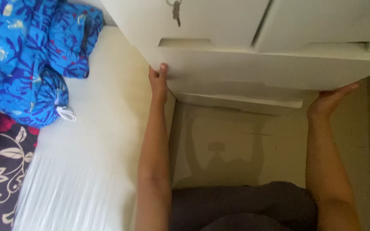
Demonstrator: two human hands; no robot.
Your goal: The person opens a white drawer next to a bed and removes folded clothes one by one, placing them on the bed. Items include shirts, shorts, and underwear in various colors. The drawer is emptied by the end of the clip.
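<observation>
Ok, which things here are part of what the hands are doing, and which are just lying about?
In hand:
white drawer front
left hand, gripping its left end
right hand, under its right end

Lying about:
blue patterned cloth
key in lock
white mattress

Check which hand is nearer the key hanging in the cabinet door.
Left. The left hand grips the drawer front's edge just below-left of the key; the right hand is at the far end.
</observation>
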